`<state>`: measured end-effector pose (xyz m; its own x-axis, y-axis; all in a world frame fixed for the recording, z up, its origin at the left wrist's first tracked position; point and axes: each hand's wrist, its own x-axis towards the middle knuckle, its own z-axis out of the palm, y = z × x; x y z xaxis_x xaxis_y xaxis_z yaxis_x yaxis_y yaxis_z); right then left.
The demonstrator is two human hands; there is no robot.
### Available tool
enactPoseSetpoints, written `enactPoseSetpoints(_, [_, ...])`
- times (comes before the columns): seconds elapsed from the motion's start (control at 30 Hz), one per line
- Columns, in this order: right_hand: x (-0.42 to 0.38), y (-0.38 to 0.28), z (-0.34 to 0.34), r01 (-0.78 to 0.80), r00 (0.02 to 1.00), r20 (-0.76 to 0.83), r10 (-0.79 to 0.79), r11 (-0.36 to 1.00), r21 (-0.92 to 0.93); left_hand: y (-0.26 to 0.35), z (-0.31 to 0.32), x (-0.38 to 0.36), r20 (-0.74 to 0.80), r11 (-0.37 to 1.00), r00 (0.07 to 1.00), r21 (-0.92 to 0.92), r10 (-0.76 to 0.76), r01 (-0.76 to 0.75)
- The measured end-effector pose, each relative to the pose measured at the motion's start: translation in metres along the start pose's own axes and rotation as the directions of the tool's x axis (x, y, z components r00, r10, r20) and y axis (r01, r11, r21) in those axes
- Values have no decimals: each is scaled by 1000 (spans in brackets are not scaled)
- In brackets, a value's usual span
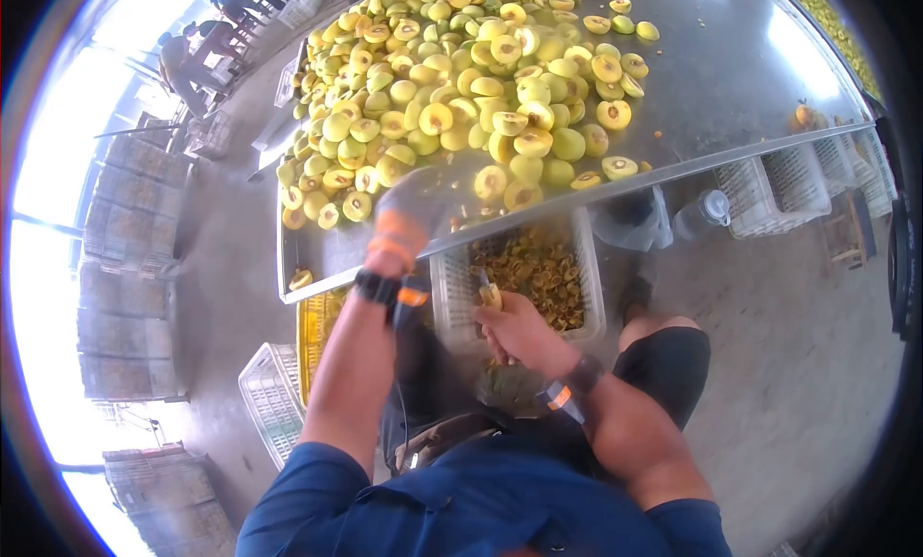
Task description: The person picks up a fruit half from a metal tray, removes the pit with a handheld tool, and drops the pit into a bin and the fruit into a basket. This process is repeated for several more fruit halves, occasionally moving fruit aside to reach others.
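My left hand (415, 211), in a grey and orange glove, reaches over the near edge of the metal table. It is smeared by motion beside a heap of halved yellow-green fruits (436, 119) with brown centres, so its fingers do not show clearly. My right hand (529, 334) is bare and closed around a small knife (491, 296) with a pale handle, its short metal tip pointing up. That hand is over a white crate (594, 297) below the table edge, which holds many brownish-yellow fruit scraps (538, 269).
The metal table (692, 105) has a raised rim. A yellow crate (312, 341) and a white crate (264, 394) stand at left. Below the table at right are a clear plastic jug (707, 213) and white baskets (774, 192). Stacked crates (130, 326) and people (183, 67) are farther left.
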<state>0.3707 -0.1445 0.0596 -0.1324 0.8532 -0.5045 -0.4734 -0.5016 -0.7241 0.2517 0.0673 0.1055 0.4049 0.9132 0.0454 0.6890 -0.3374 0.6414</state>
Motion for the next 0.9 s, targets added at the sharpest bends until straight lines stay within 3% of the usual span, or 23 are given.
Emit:
enactPoseSetpoints(0.03, [2, 1, -2, 22, 1000, -1, -22, 1000, -20, 9, 19, 14, 32, 993, 999, -118, 3, 1])
enactPoseSetpoints(0.13, [5, -7, -5, 44, 999, -14, -44, 998, -48, 7, 62, 58, 279, 981, 958, 154, 68, -115])
enactPoseSetpoints(0.23, [4, -24, -8, 107, 992, -52, -117, 981, -162, 7, 61, 62, 349, 988, 931, 69, 105, -137])
enactPoseSetpoints(0.33, [17, -17, -11, 461, 810, -103, -577, 735, -497, 11, 47, 44, 284, 997, 959, 63, 25, -44])
enactPoseSetpoints(0.43, [7, -34, -14, 324, 845, -156, -511, 722, -611, 1, 37, 22, 173, 995, 983, -79, 67, -54])
enactPoseSetpoints(0.53, [6, -37, -17, 330, 809, -142, -570, 641, -693, 31, 16, -11, 279, 962, 958, -240, -62, 132])
enactPoseSetpoints(0.57, [6, -38, -17, 293, 815, -151, -559, 623, -726, 40, 12, -21, 308, 957, 950, -259, -45, 130])
enactPoseSetpoints(0.67, [1, -41, -14, 292, 801, -134, -583, 577, -763, 42, 11, -41, 312, 979, 948, -206, 63, 2])
enactPoseSetpoints(0.77, [-8, -44, -12, 237, 826, -134, -548, 552, -800, 38, 11, -47, 231, 969, 943, -111, 241, -221])
enactPoseSetpoints(0.9, [-8, -29, -13, 263, 839, -81, -538, 532, -805, 47, -2, -56, 325, 986, 930, -54, 169, -160])
